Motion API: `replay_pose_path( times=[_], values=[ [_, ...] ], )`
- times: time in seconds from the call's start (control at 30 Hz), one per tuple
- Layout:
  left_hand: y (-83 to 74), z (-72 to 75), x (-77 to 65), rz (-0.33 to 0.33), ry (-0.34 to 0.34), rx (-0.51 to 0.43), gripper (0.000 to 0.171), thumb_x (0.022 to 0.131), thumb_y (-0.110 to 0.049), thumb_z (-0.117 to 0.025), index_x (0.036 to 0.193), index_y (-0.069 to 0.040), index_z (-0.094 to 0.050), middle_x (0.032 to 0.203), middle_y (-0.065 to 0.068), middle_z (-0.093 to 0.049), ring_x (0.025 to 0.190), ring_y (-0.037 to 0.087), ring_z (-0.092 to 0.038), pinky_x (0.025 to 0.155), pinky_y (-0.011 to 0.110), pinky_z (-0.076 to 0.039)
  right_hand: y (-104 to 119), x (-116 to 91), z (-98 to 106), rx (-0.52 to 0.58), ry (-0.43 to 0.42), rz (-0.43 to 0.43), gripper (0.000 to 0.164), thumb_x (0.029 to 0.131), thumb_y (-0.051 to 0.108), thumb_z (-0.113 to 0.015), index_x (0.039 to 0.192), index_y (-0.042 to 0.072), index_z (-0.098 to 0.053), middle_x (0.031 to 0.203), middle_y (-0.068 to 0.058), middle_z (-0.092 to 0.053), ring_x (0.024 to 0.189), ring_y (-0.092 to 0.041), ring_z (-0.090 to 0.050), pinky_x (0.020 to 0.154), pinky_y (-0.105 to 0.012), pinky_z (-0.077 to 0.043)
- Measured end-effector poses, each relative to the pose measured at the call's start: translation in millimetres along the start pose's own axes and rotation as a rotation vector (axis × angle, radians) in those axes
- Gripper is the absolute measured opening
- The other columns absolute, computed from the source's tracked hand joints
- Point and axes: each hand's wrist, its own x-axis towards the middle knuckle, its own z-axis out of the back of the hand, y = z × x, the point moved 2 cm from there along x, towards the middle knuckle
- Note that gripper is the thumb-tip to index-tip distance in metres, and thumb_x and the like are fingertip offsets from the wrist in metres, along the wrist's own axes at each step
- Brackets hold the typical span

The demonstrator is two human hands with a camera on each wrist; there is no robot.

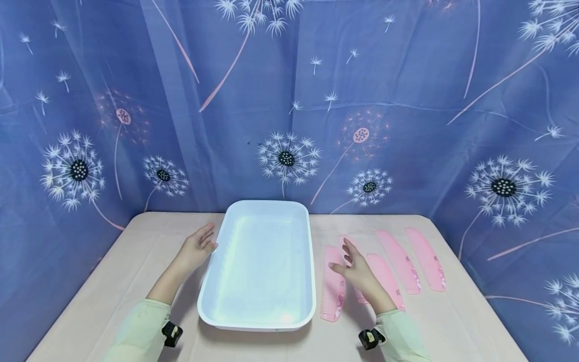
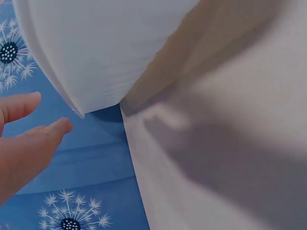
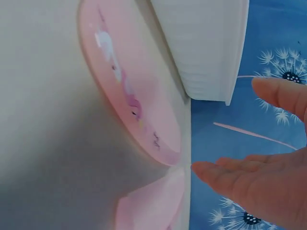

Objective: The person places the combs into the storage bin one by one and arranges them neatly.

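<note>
A white rectangular tray [image 1: 267,261] stands in the middle of the table with its inside bare. My left hand [image 1: 194,249] is beside its left rim, fingers loosely bent and nothing in them. In the left wrist view that hand's thumb and a finger stand apart, near the tray's corner. Over the pink combs [image 1: 333,299] to the right of the tray, my right hand [image 1: 359,275] hovers with thumb and fingers spread, holding nothing. It partly hides the combs beneath it. The right wrist view shows a comb [image 3: 129,91] with a printed picture, lying flat below the hand.
Two more combs [image 1: 398,261] [image 1: 426,259] lie farther right, slanting on the pale tablecloth [image 1: 466,322]. A blue curtain [image 1: 235,151] with dandelion prints hangs behind the table and along both sides. Each wrist wears a small black camera [image 1: 172,334].
</note>
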Motion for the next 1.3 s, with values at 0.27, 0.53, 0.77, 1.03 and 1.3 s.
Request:
replay_pose_path(
  times=[0.27,0.53,0.77,1.03,1.3],
  values=[
    [9.1,-3.6,1.1,0.063,0.005,0.027,0.061,0.096,0.004,-0.048,0.147,0.013,-0.016,0.152,0.031,-0.019,0.14,0.042,-0.023,0.111,0.037,-0.033,-8,-2,-6,0.022,-0.023,-0.076,0.088,0.082,0.006,-0.07,0.15,-0.005,-0.015,0.15,-0.034,-0.022,0.134,-0.054,-0.026,0.11,-0.061,-0.029],
    [12.1,-7.6,0.1,0.102,0.012,0.005,0.061,0.096,0.006,-0.047,0.147,0.013,-0.016,0.152,0.032,-0.019,0.141,0.041,-0.024,0.113,0.037,-0.031,-13,-4,-8,0.051,-0.03,-0.132,0.09,0.081,0.007,-0.072,0.151,-0.004,-0.016,0.151,-0.034,-0.021,0.136,-0.051,-0.025,0.111,-0.059,-0.029],
    [14.2,-8.9,0.2,0.11,0.014,0.014,0.059,0.097,0.006,-0.045,0.148,0.011,-0.016,0.153,0.03,-0.02,0.14,0.04,-0.025,0.111,0.036,-0.033,-17,-4,-8,0.049,-0.034,-0.131,0.09,0.079,0.005,-0.072,0.149,-0.007,-0.016,0.148,-0.037,-0.022,0.134,-0.052,-0.027,0.11,-0.058,-0.031],
    [17.3,-9.8,0.9,0.139,0.003,0.046,0.058,0.096,0.004,-0.046,0.147,0.011,-0.019,0.151,0.03,-0.024,0.14,0.04,-0.027,0.111,0.037,-0.035,-23,-1,-13,-0.006,-0.059,-0.168,0.094,0.073,-0.001,-0.074,0.148,-0.009,-0.018,0.147,-0.037,-0.025,0.133,-0.052,-0.03,0.111,-0.057,-0.031],
    [17.3,-11.3,0.7,0.138,-0.006,0.061,0.056,0.096,0.004,-0.046,0.146,0.011,-0.023,0.149,0.031,-0.027,0.138,0.04,-0.03,0.109,0.036,-0.036,-24,1,-21,-0.132,-0.09,-0.186,0.096,0.067,-0.005,-0.075,0.146,-0.012,-0.02,0.147,-0.036,-0.025,0.135,-0.05,-0.027,0.114,-0.055,-0.025]
  ],
)
